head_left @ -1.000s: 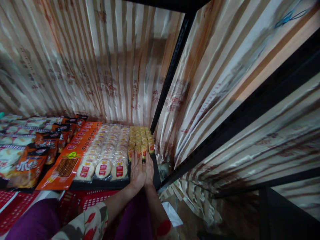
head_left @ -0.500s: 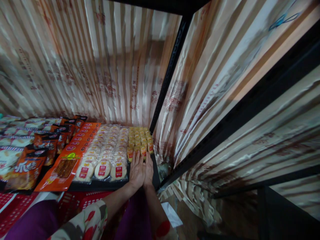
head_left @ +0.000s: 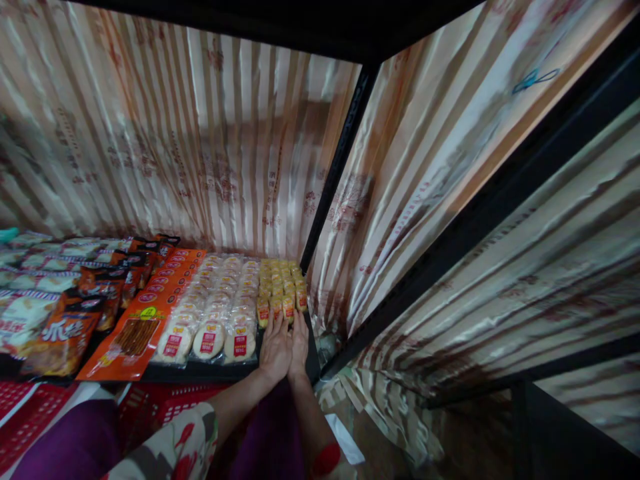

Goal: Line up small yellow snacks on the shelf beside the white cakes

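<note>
My left hand and my right hand lie flat side by side on the black shelf, fingers stretched out. Their fingertips touch the near end of the rows of small yellow snack packs at the shelf's right end. Neither hand holds anything. Just left of the hands lie rows of round white rice-cracker packs.
Orange flat snack packs and dark orange bags fill the shelf further left. A black upright post stands behind the yellow packs. Striped satin cloth hangs behind and to the right. A red plastic basket sits below the shelf edge.
The hands stay flat against the yellow packs, pushed slightly further in. The view has tilted a little, showing more of the dark shelf above.
</note>
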### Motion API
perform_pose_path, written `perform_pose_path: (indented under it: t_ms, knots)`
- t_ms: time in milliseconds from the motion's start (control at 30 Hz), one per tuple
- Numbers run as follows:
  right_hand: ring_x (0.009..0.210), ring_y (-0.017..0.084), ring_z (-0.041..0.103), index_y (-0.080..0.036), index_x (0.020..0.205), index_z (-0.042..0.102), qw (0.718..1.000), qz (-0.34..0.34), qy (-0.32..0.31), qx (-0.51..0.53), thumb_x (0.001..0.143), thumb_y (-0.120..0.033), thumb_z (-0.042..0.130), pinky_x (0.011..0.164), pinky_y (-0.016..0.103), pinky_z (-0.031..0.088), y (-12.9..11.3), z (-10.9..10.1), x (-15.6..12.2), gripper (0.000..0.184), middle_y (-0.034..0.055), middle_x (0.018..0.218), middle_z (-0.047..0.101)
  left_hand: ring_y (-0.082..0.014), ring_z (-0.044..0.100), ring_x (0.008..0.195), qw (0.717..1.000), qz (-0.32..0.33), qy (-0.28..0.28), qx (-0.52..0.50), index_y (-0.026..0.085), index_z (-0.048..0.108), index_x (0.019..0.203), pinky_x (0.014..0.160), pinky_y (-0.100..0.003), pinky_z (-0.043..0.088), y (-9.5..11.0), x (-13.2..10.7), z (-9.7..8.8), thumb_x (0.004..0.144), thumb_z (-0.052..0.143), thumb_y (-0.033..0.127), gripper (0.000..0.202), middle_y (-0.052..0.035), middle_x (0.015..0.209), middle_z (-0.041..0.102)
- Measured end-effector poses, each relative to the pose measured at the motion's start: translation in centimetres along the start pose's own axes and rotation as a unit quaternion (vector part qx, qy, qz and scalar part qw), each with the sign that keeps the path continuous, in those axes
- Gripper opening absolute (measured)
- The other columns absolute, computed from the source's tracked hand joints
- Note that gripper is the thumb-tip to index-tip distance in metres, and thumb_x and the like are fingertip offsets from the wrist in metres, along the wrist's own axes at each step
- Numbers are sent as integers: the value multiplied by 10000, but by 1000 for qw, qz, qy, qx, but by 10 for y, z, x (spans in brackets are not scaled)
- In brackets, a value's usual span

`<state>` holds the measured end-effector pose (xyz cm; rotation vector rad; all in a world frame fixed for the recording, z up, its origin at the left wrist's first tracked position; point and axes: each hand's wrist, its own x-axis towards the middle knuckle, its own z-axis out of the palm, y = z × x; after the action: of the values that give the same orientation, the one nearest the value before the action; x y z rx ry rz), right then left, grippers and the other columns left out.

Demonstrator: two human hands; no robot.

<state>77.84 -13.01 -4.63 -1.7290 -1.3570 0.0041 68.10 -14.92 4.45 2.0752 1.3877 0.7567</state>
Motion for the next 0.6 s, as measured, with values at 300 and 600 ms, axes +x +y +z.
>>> perform_pose_path:
  t_ms: [300,600]
  knots:
    - [1232,207,432,-102,1243,526,1000,17,4,11,767,-174,339,1003,379,392,-9,-6,-11,517,149,1296,512,-204,260,1370,1000,-8,-25,-11,20,506,1267,1157,-348,215,3,-14,-5,833,274,128,504,-148,1416,404]
    - [1171,219,498,-99,1163,582,998,43,2,50,764,-204,360,1001,399,400,-19,-17,-29,468,162,1225,572,-232,441,1263,999,0,-16,-32,84,640,1099,1121,-381,302,7,-25,-12,732,370,67,456,-141,1270,566]
